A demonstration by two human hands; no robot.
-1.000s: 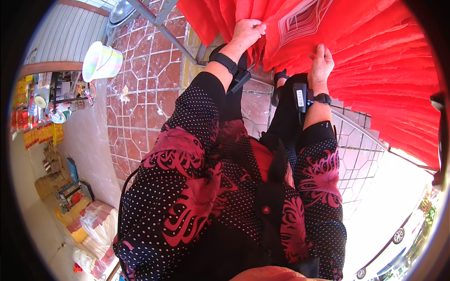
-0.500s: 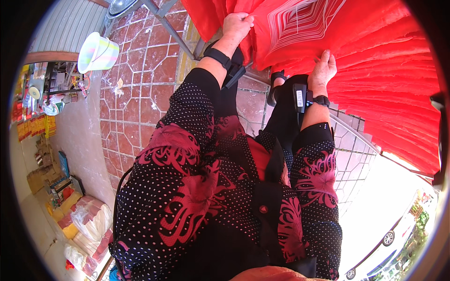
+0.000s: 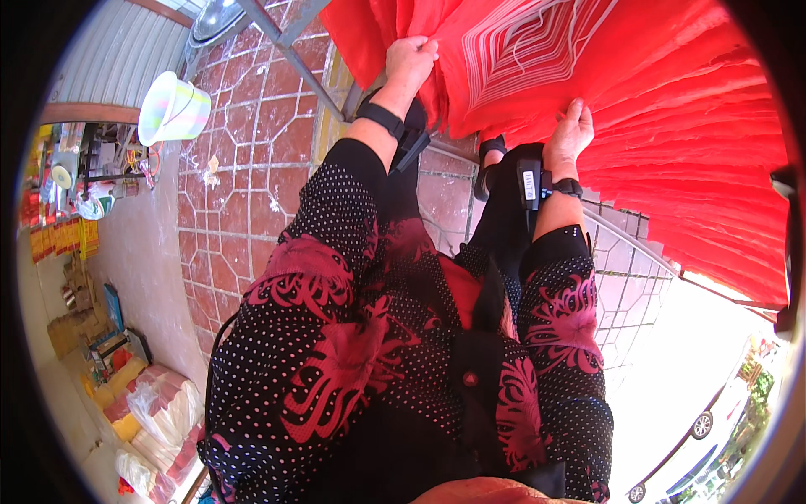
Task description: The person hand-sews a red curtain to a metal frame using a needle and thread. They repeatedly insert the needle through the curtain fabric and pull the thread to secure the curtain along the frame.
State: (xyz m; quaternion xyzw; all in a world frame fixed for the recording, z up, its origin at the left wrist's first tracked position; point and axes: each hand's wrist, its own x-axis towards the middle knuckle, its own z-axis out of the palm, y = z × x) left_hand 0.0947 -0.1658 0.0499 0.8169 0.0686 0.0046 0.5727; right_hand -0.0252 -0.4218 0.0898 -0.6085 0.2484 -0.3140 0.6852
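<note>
A large red cloth (image 3: 537, 97), with nested white stripes in its middle, spreads out ahead of me. My left hand (image 3: 410, 62) grips its near left edge, knuckles up and fingers closed on a fold. Farther right, my right hand (image 3: 571, 132) pinches the near edge between thumb and fingers; part of its grip is hidden. Between the hands the edge sags a little. Many layered red folds (image 3: 672, 168) stretch away to the right of my right hand. Black straps with small dark boxes sit on both wrists.
A metal frame bar (image 3: 290, 59) slants beside my left hand. A pale bucket (image 3: 175, 109) stands at the left on the tiled floor (image 3: 235, 185). Bundles in clear plastic (image 3: 159, 412) lie at the lower left. A car (image 3: 703, 425) is outside at the lower right.
Both hands have come slightly nearer to me and to the left, drawing the red cloth's edge with them. Each keeps its hold.
</note>
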